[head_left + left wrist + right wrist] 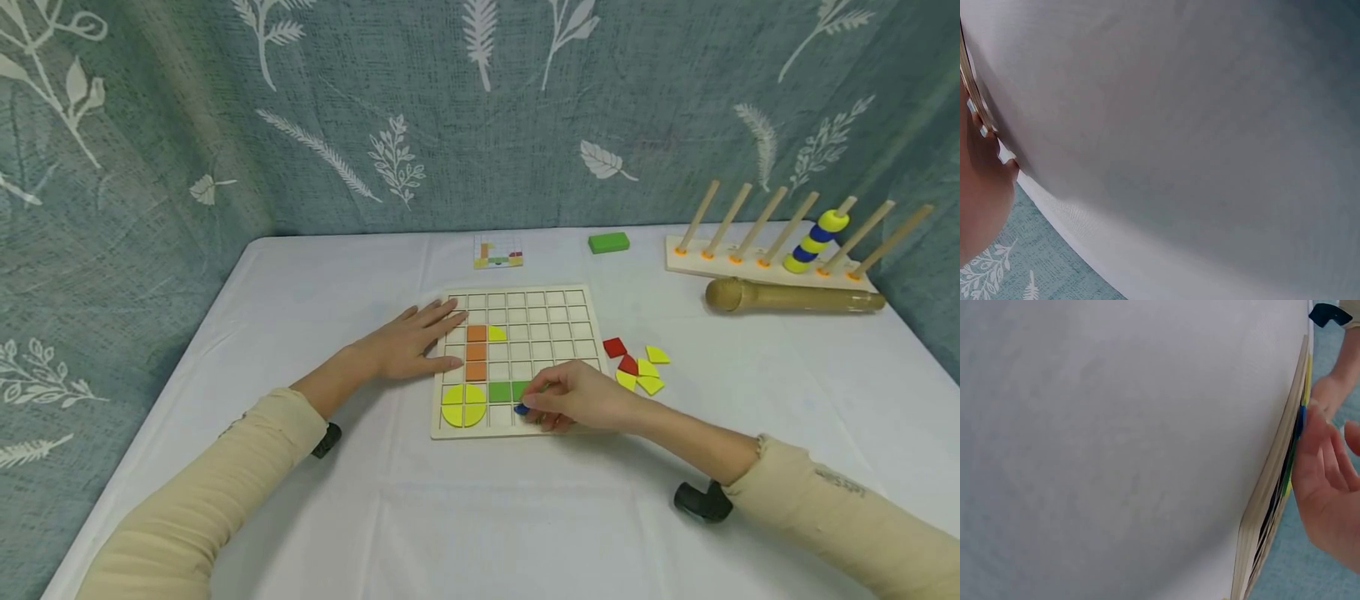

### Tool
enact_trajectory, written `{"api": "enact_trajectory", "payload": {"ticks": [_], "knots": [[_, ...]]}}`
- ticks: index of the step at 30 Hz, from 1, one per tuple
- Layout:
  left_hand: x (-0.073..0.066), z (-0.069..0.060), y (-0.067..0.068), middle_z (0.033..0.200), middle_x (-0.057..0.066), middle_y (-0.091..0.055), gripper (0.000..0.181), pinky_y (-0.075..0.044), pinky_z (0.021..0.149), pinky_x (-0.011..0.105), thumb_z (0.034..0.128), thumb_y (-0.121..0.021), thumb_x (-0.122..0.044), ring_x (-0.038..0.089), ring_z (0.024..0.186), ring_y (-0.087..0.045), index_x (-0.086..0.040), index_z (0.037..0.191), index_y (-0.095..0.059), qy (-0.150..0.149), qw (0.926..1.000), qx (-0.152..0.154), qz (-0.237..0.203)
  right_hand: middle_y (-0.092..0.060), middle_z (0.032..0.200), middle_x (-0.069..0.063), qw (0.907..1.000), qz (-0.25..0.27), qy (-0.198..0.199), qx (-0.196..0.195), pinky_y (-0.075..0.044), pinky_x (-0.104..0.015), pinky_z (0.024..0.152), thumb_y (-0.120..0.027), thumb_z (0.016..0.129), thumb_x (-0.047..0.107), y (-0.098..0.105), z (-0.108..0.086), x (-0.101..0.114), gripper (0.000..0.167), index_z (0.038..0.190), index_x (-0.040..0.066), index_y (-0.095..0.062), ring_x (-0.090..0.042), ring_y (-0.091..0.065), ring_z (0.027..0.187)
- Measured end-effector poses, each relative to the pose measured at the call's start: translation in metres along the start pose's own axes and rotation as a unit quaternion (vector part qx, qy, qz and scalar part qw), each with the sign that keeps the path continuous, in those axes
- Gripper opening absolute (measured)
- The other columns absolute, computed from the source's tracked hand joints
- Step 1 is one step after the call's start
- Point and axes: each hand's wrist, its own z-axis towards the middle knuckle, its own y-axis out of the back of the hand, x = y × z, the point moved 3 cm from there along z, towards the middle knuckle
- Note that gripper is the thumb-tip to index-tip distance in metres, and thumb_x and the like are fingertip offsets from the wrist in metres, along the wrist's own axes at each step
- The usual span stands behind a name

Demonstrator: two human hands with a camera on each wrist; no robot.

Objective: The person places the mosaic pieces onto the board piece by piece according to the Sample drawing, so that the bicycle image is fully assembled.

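This looks like a small play spot with cloth walls; I can't tell if it is in a home, a school or a lab. Blue-green cloth [487,179] with white leaves hangs past the hands [579,398] and on both sides of them. A white sheet [465,517] covers the bench [337,271] below them. There are toys: a wooden grid board [558,333] at the hands, and a peg stand [750,265] far to their right.
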Motion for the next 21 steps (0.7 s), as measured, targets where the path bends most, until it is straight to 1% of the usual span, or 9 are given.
{"api": "enact_trajectory", "payload": {"ticks": [4, 6, 14, 18, 21], "knots": [[-0.0008, 0.0002, 0.0004, 0.159, 0.004, -0.001, 0.081, -0.004, 0.113, 0.049, 0.0931, -0.039, -0.065, 0.023, 0.144, 0.003, -0.021, 0.155, -0.011, 0.001, 1.0, 0.001, 0.0, -0.068, 0.085, -0.003, 0.9987, -0.032, 0.024, -0.032, -0.052, -0.028, 0.062, -0.063, 0.094, 0.02, 0.0067, -0.0012, 0.0038, 0.018, 0.105, 0.006, -0.069, -0.019, -0.063, 0.071], [-0.0017, 0.0001, 0.0008, 0.159, 0.004, -0.001, 0.081, -0.004, 0.113, 0.049, 0.0933, -0.04, -0.064, 0.024, 0.144, 0.003, -0.021, 0.155, -0.011, 0.001, 1.0, 0.001, -0.003, -0.068, 0.086, -0.003, 0.9979, -0.04, 0.032, -0.038, -0.052, -0.028, 0.062, -0.062, 0.095, 0.019, 0.0089, -0.0009, 0.0042, 0.019, 0.106, 0.006, -0.069, -0.019, -0.063, 0.072], [-0.0027, -0.0001, 0.0008, 0.159, 0.004, -0.002, 0.081, -0.004, 0.113, 0.05, 0.0937, -0.042, -0.063, 0.024, 0.144, 0.003, -0.02, 0.155, -0.011, 0.002, 1.0, 0.002, -0.005, -0.068, 0.087, -0.002, 0.9986, -0.043, 0.021, -0.022, -0.053, -0.03, 0.065, -0.063, 0.094, 0.02, 0.0084, -0.0021, 0.0011, 0.02, 0.108, 0.006, -0.069, -0.019, -0.064, 0.074], [-0.0022, -0.0001, 0.0008, 0.159, 0.004, -0.002, 0.081, -0.004, 0.113, 0.049, 0.0933, -0.041, -0.064, 0.024, 0.144, 0.003, -0.02, 0.155, -0.011, 0.005, 1.0, 0.001, -0.003, -0.067, 0.087, -0.003, 0.9981, -0.048, 0.026, -0.028, -0.052, -0.029, 0.062, -0.063, 0.094, 0.02, 0.0098, -0.0036, 0.0014, 0.02, 0.108, 0.006, -0.069, -0.019, -0.063, 0.072], [-0.002, 0.0, 0.0007, 0.159, 0.004, -0.002, 0.082, -0.004, 0.113, 0.049, 0.0931, -0.041, -0.064, 0.024, 0.144, 0.003, -0.02, 0.155, -0.011, 0.005, 1.0, 0.002, -0.001, -0.067, 0.084, -0.003, 0.9985, -0.043, 0.027, -0.019, -0.049, -0.026, 0.059, -0.063, 0.095, 0.02, 0.0095, -0.0044, 0.001, 0.02, 0.107, 0.006, -0.069, -0.019, -0.061, 0.068]]}}
